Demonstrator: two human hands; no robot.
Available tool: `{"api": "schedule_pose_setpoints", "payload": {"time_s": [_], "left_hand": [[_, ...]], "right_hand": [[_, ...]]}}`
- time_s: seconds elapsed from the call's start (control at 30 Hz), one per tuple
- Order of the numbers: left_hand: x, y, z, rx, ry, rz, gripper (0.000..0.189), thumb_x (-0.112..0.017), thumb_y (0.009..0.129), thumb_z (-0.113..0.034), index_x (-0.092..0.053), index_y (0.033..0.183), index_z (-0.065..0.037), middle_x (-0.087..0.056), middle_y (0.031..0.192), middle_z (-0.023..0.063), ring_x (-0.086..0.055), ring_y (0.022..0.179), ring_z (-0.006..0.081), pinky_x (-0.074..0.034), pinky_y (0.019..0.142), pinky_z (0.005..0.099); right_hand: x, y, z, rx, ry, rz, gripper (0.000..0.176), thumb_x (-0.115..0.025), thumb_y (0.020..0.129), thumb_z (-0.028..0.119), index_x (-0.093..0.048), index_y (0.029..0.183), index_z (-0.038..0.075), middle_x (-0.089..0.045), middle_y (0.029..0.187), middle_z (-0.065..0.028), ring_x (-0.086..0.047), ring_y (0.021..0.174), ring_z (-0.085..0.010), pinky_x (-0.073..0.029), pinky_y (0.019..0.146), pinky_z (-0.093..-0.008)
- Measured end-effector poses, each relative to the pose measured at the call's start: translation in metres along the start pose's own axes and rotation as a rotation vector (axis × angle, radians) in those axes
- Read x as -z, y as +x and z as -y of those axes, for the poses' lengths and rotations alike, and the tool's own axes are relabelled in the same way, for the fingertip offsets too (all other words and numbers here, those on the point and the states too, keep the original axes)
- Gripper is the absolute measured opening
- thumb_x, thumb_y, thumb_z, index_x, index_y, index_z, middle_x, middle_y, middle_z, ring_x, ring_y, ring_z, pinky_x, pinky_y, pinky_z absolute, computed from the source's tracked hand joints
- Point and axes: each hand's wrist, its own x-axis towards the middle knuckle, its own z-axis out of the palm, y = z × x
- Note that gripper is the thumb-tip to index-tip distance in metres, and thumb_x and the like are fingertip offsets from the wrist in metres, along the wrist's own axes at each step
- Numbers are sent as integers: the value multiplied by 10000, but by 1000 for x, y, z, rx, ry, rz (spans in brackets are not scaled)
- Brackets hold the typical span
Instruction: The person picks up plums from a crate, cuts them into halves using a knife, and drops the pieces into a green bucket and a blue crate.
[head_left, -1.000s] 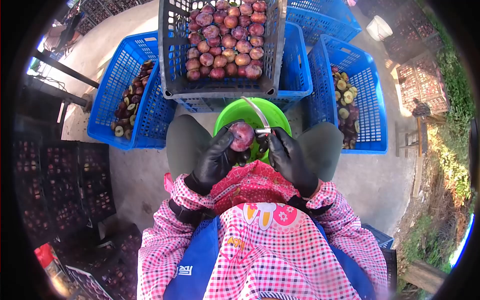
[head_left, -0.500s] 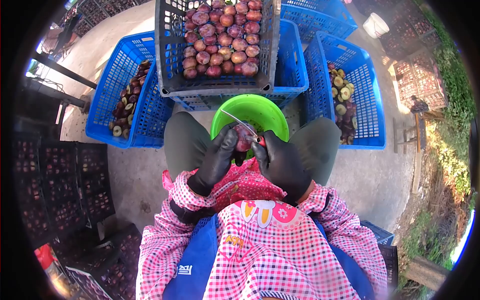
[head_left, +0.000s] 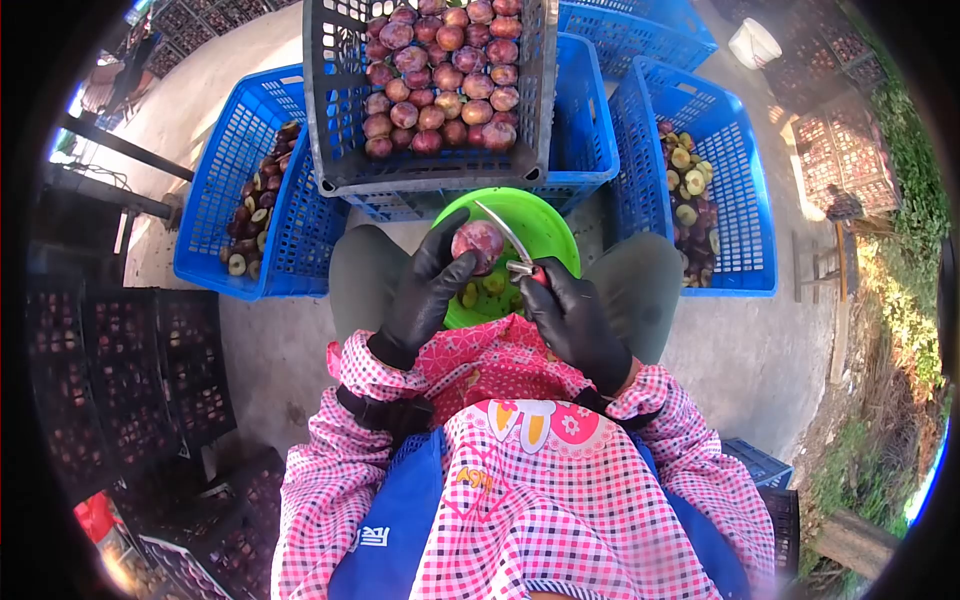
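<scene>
In black gloves, both hands are over a bright green basin between the knees. My left hand has its fingers round a reddish-purple plum. My right hand is closed on the red handle of a curved knife, its blade pointing up and left, apart from the plum. Several yellowish pieces lie in the basin. Just beyond it, a black crate of whole plums rests on a blue crate.
A blue crate on the left and another on the right hold cut plums. Stacked dark crates stand at the left. Farther back are a white bucket and more blue crates.
The knife has come away from the plum, and my hands have moved apart. My left hand has raised the plum slightly, and yellowish pieces now show in the basin.
</scene>
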Motion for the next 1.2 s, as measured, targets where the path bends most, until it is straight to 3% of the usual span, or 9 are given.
{"api": "schedule_pose_setpoints", "payload": {"time_s": [0.1, 0.2, 0.7, 0.77, 0.9, 0.97, 1.1, 1.17, 1.2], "left_hand": [[2, -3, 4, 18, 23, -2, 512, -589, 983, -215, -413, 1410, 4, -533, 1348, 111, -524, 1231, 199, -412, 1068, 357], [1, -2, 4, 27, 26, -52, 444, -621, 968, -195, -499, 1342, 12, -600, 1257, 94, -568, 1139, 155, -445, 1011, 310], [-13, -12, 1, 17, 138, -70, 460, -597, 986, -257, -492, 1350, 5, -607, 1239, 92, -580, 1124, 170, -454, 992, 330], [-7, -7, 6, 216, -312, -10, 497, -576, 995, -293, -456, 1372, 7, -602, 1239, 100, -572, 1127, 172, -446, 997, 323], [-20, 1, 9, 334, -668, -50, 437, -534, 1018, -321, -493, 1325, -13, -593, 1204, 73, -576, 1094, 153, -452, 977, 321], [-26, -3, 1, -55, 251, -49, 457, -503, 1031, -349, -484, 1330, -4, -577, 1221, 76, -571, 1104, 164, -445, 978, 310], [-24, -3, 11, -270, 497, -104, 452, -504, 1030, -342, -488, 1317, 6, -580, 1213, 75, -569, 1107, 165, -438, 985, 300], [-17, 0, 13, 41, -130, -13, 520, -557, 1000, -304, -419, 1394, 5, -545, 1302, 118, -525, 1210, 186, -417, 1033, 330], [-18, -2, 14, 50, -132, -13, 520, -557, 1000, -304, -419, 1394, 5, -545, 1302, 118, -525, 1210, 186, -417, 1033, 330]], "right_hand": [[-8, -2, -2, 47, -267, -39, 241, -586, 969, 256, -540, 1030, 27, -620, 728, -210, -643, 653, -394, -485, 573, -458], [-14, -3, -2, 28, -274, -15, 222, -593, 959, 248, -537, 1022, 43, -639, 749, -210, -635, 696, -427, -485, 577, -487], [-40, -6, -28, 83, -393, -110, 252, -570, 966, 272, -538, 1050, 37, -628, 669, -185, -613, 578, -416, -475, 529, -511], [-44, -5, -27, 99, -394, -142, 252, -571, 965, 270, -542, 1059, 38, -629, 670, -183, -613, 581, -417, -475, 529, -508], [-46, -5, -29, 108, -348, -184, 251, -575, 960, 260, -546, 1074, 38, -626, 669, -180, -618, 595, -415, -478, 530, -498], [-44, -7, -34, 98, -318, -171, 247, -575, 959, 256, -545, 1071, 39, -626, 674, -183, -621, 604, -414, -478, 532, -495], [-42, -7, -30, 110, -271, -165, 232, -578, 955, 241, -542, 1065, 40, -628, 694, -192, -624, 622, -415, -474, 538, -496], [-39, -1, -25, 114, -299, -161, 225, -581, 953, 236, -541, 1058, 40, -629, 696, -191, -624, 622, -414, -474, 539, -496], [-39, -4, -24, 102, -327, -153, 218, -584, 952, 230, -540, 1051, 41, -629, 699, -190, -624, 623, -413, -473, 540, -497]]}}
